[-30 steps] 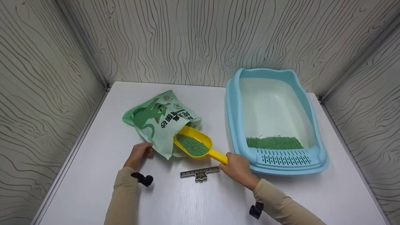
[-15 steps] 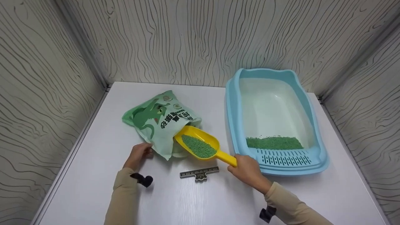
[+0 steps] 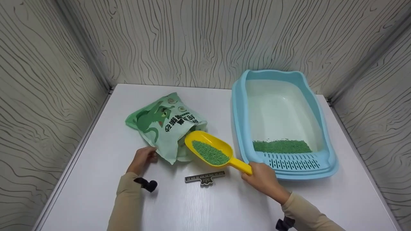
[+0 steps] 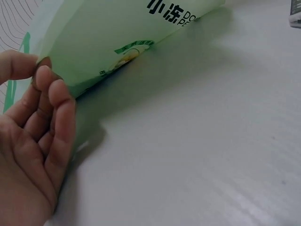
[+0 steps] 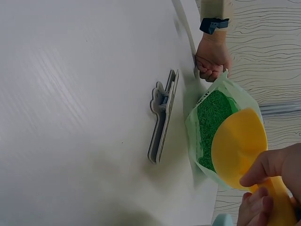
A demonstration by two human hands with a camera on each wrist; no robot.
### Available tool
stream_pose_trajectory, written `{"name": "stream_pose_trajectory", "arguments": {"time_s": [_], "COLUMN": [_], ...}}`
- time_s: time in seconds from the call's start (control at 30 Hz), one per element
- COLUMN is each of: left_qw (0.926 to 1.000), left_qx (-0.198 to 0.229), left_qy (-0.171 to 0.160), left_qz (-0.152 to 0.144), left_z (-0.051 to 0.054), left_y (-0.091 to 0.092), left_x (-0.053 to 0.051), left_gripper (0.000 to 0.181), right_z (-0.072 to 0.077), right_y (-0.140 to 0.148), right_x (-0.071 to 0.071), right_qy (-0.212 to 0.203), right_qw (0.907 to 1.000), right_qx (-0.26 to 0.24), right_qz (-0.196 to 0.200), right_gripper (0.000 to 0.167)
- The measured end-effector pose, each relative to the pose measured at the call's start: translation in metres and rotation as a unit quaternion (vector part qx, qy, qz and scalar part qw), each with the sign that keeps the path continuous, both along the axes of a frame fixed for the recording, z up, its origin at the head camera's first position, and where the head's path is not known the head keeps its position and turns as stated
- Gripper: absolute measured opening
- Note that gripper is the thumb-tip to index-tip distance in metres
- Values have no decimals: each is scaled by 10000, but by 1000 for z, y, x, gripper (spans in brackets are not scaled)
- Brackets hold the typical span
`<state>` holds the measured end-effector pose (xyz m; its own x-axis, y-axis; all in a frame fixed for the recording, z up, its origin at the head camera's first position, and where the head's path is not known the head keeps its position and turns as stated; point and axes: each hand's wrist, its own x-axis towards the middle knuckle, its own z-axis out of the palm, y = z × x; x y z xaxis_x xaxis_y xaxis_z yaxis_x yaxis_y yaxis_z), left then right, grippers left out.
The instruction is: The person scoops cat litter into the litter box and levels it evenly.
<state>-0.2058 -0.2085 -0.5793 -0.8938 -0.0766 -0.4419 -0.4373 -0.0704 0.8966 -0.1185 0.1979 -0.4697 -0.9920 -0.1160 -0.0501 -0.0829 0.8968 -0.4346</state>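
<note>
The green bag (image 3: 167,123) lies on its side, its mouth facing the lower right; green pellets (image 5: 212,117) show inside it in the right wrist view. My left hand (image 3: 143,159) pinches the bag's edge between thumb and fingers, seen closely in the left wrist view (image 4: 40,122). My right hand (image 3: 264,179) grips the handle of a yellow scoop (image 3: 227,146), which holds a heap of green pellets (image 3: 210,153). The scoop's tip is just outside the bag's mouth.
To the right stands a light blue litter tray (image 3: 239,122) with a band of green pellets (image 3: 282,146) at its near end. A dark clip (image 3: 205,178) lies on the white table (image 3: 179,208) below the scoop. Patterned walls enclose the table's back and sides.
My right hand has moved right and slightly down, drawing the loaded scoop out of the bag's mouth. The left hand and the bag have stayed about where they were.
</note>
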Motion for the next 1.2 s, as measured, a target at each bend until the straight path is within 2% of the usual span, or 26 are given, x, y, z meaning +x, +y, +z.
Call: {"name": "stream_pose_trajectory", "arguments": {"time_s": [0.4,0.53,0.63,0.77,0.93,1.2], "left_qw": [9999,9999,9998,9999,9999,9995], "left_qx": [-152,-73,-1,-48,-145,-290], "left_qy": [2,-32,-76,-39,25,85], "left_qz": [-47,-144,-164,-88,-69,-134], "left_z": [0,14,16,4,2,0], "left_y": [1,3,2,-1,-2,0], "left_x": [0,5,5,1,1,0], "left_gripper": [19,18,18,19,19,21], "right_z": [7,11,15,18,22,33], "right_y": [16,20,23,26,31,39], "right_x": [1,1,2,2,-1,-7], "right_qy": [122,92,72,94,105,47], "right_qw": [9999,9999,9999,9999,9999,9997], "right_qx": [83,76,45,84,95,51], "right_qz": [-61,-60,-81,-101,-56,-233], "right_gripper": [19,18,17,16,14,13]}}
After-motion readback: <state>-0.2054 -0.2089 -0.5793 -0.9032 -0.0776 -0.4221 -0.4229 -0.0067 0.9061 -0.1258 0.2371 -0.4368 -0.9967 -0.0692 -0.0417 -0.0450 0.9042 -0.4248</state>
